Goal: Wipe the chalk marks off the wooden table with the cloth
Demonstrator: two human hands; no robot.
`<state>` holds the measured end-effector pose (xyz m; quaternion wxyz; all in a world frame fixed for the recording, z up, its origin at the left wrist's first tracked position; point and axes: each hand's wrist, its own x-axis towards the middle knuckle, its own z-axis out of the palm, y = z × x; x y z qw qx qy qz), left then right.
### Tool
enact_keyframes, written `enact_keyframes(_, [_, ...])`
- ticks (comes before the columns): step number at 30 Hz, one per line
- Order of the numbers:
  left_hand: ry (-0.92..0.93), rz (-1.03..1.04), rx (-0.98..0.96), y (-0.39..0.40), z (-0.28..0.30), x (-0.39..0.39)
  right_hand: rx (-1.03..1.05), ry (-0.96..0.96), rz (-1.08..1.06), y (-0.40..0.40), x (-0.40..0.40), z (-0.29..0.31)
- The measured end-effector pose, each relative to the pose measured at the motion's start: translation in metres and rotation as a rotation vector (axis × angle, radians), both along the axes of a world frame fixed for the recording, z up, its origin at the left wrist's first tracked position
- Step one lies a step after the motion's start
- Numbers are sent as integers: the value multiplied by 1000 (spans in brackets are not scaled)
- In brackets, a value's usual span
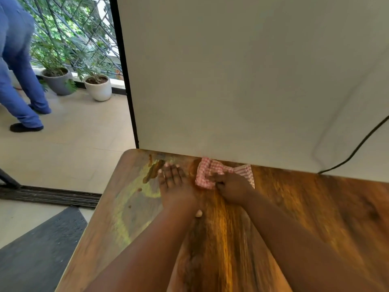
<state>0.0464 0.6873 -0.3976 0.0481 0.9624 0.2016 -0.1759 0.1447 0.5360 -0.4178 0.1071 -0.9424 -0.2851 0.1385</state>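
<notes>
The wooden table (294, 218) fills the lower right of the head view. Smeared yellow-green chalk marks (130, 199) cover its left part. A pink-and-white checked cloth (207, 171) lies bunched at the table's far edge, against the white board. My right hand (231, 187) grips the cloth from the near side, fingers curled into its folds. My left hand (175, 186) lies flat on the table just left of the cloth, fingers straight, at the edge of the chalk smear.
A white board (242, 81) stands upright along the table's far edge. A black cable (357, 148) hangs at the right. On the tiled floor to the left are two plant pots (99, 87), a person in blue (19, 70) and a dark mat (42, 249).
</notes>
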Motion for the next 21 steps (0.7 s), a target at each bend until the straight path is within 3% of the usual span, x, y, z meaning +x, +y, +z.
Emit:
enact_keyframes(5, [-133,-10,-74,4,-13,-19,-28,229,13,-69,-36,24])
enact_keyframes(10, [-235,-70,-159,8,-11,-42,135,70,-252,-63,-58,20])
enact_keyframes(13, [-303,-77,-168,11,-4,-67,199,16,-73,-23,-105,7])
enact_keyframes(18, [-280,-211,-128,12,-7,-135,150,232,255,-33,-186,3])
enact_keyframes(21, [-229,-270,-86,15,-13,-177,193,308,115,-61,-198,16])
